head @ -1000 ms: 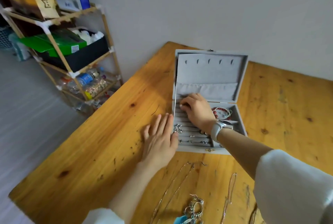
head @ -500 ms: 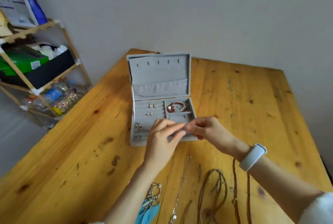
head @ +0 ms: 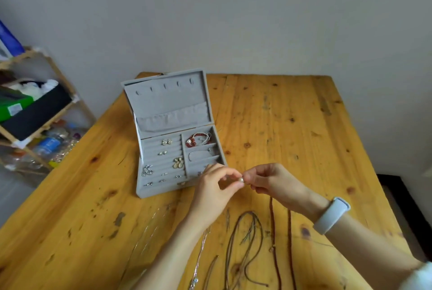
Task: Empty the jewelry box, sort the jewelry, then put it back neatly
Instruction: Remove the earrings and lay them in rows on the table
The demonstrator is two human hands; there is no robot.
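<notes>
Left hand (head: 216, 187) and right hand (head: 268, 182) both pinched small pearl earring (head: 241, 180) near jewelry box (head: 163, 190); tiny, light, slippery-looking, best gripped by fingertips on bead

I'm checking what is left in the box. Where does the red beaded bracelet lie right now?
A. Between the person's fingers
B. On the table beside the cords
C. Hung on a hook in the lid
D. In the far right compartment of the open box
D: the red beaded bracelet lies in the far right compartment of the open jewelry box, away from both hands, with the lid's hooks bare.
</notes>
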